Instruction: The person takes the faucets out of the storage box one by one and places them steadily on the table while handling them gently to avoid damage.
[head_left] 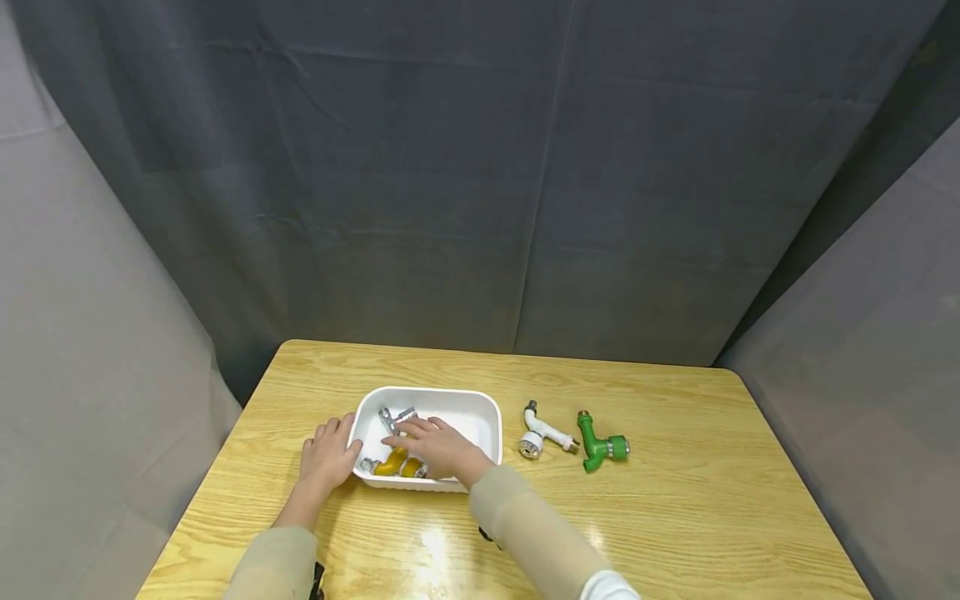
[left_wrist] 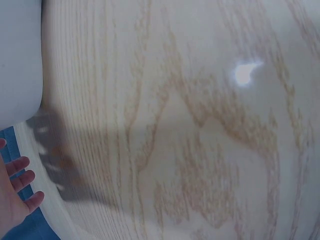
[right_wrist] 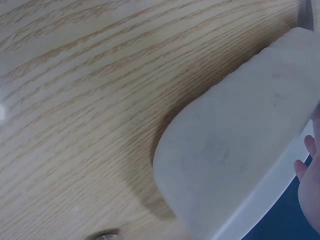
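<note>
A white plastic tub (head_left: 468, 418) stands on the wooden table, its outer wall also showing in the right wrist view. My left hand (head_left: 327, 454) rests against the tub's left end, fingers along the outside and thumb near the rim. Inside the tub lie a yellow tap (head_left: 391, 462) with metal ends and a silver tap (head_left: 387, 420). My right hand (head_left: 438, 448) reaches over the near rim into the tub, fingers stretched out above the two taps and partly hiding them. No tap shows gripped in it.
To the tub's right, a white tap (head_left: 546, 431) and a green tap (head_left: 596, 446) lie side by side on the table (head_left: 675, 508). A dark grey curtain (head_left: 420, 208) hangs behind the table, with lighter cloth panels at both sides.
</note>
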